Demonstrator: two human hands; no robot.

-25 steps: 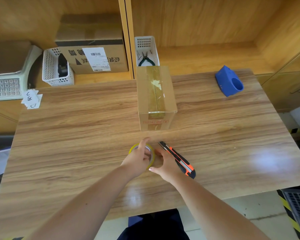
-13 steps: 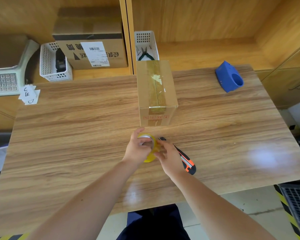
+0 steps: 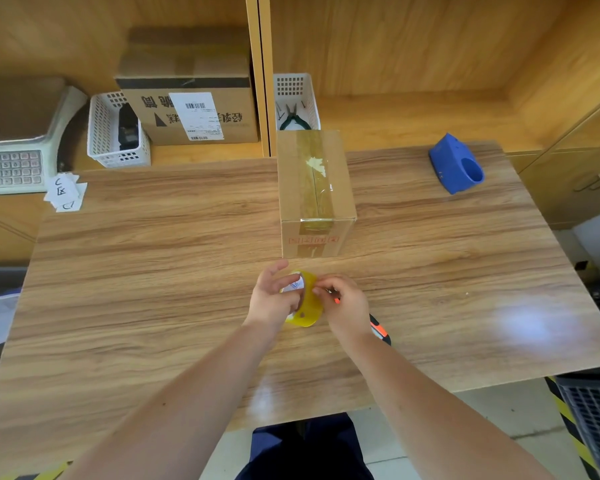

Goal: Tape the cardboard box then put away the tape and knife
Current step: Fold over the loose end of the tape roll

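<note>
A small cardboard box (image 3: 314, 188) stands in the middle of the wooden table (image 3: 153, 271), with clear tape along its top seam. Just in front of it my left hand (image 3: 271, 299) holds a yellowish tape roll (image 3: 307, 306) tilted on edge above the table. My right hand (image 3: 347, 306) pinches at the roll's outer rim with its fingertips. An orange and black knife (image 3: 378, 329) lies on the table under my right wrist, mostly hidden.
A blue tape dispenser (image 3: 459, 166) sits at the table's far right. On the shelf behind are a white basket with pliers (image 3: 295, 98), another white basket (image 3: 113, 133), a labelled carton (image 3: 191, 98) and a scale (image 3: 14, 161). Paper slips (image 3: 65, 194) lie at far left.
The tape roll has come up off the table and tipped onto its edge in my left hand. My right hand has shifted from beside the roll to pinching its rim.
</note>
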